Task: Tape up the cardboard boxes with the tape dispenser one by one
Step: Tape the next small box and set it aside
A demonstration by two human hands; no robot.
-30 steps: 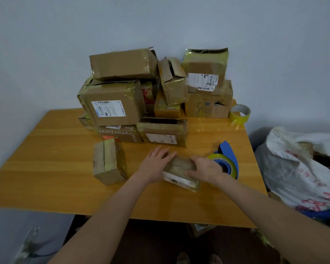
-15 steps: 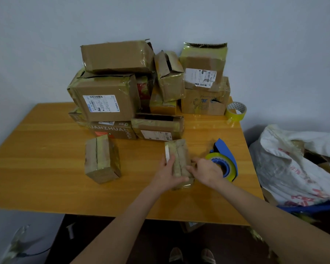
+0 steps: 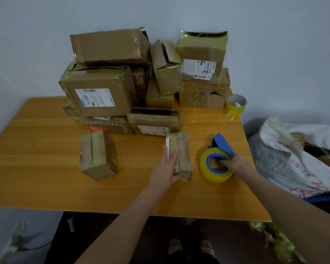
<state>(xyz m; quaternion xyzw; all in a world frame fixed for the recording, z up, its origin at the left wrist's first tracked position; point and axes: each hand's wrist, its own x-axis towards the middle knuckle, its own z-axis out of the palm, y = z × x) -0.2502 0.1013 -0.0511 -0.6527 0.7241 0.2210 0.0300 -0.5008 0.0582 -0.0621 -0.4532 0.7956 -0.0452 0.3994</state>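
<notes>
Brown, tape-wrapped small cardboard box (image 3: 182, 149) is lying at centre frame on the orange wooden table (image 3: 46, 149), and I am pressing my left hand (image 3: 166, 168) flat against its left side, fingers straight. Just right of it, my right hand (image 3: 238, 165) is gripping the blue tape dispenser (image 3: 214, 177) with its yellow roll, fingers curled into the core.

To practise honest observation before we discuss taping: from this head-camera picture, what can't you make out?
All in the head view:
1. Fingertips of the right hand: hidden inside the tape dispenser roll.
2. Shipping label: print too small to read.
3. White bag: cut off by the right edge.
4. Red item: mostly hidden by the stacked boxes.
5. Small box: left side covered by the left hand.
</notes>
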